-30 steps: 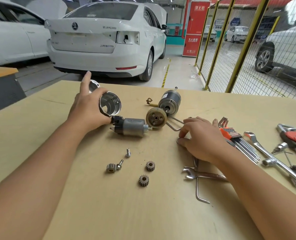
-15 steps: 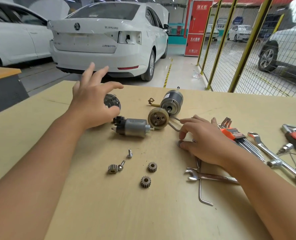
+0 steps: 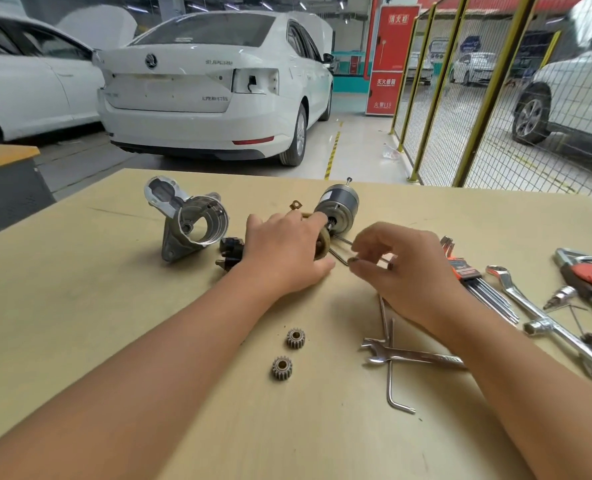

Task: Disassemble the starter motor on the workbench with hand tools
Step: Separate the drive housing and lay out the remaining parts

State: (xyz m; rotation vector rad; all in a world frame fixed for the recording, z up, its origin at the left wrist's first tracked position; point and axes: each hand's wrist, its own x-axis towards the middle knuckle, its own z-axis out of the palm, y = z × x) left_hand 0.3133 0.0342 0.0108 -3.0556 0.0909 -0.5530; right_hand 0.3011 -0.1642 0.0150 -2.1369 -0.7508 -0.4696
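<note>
The left hand [image 3: 284, 252] lies over the solenoid [image 3: 230, 252] mid-surface, fingers draped loosely on the gear disc [image 3: 323, 243]. The right hand [image 3: 401, 268], just right of it, pinches a small part [image 3: 352, 260].

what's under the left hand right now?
The left hand covers the solenoid; only its dark terminal end shows. The tan round disc peeks out beside the fingers. The rest is hidden.

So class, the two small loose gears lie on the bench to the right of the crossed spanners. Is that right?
Not quite: in the head view the two small gears lie to the left of the crossed spanners, on the bench.
</note>
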